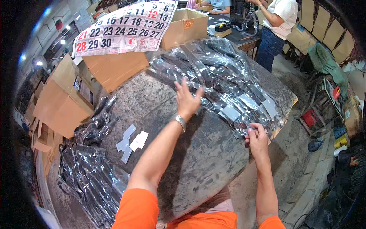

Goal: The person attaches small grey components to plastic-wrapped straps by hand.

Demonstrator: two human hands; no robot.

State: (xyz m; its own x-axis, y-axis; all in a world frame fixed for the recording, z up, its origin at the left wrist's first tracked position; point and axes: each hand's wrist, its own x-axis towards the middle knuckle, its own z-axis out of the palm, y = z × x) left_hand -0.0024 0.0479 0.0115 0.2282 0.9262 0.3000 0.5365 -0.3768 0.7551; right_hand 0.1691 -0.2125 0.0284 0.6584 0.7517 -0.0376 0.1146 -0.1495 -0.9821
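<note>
Evidently light, limp and slippery, the heap of dark items in clear glossy plastic bags [221, 76] lies under the flat, spread left hand [185, 100], while the right hand [257, 134] pinches 1 bag's near edge, probably the surest hold.

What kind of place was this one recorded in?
Probably a small packing workshop: a stone worktable bears a pile of dark items in clear plastic bags, cardboard boxes stand beside it, and another person works at a bench behind.
</note>
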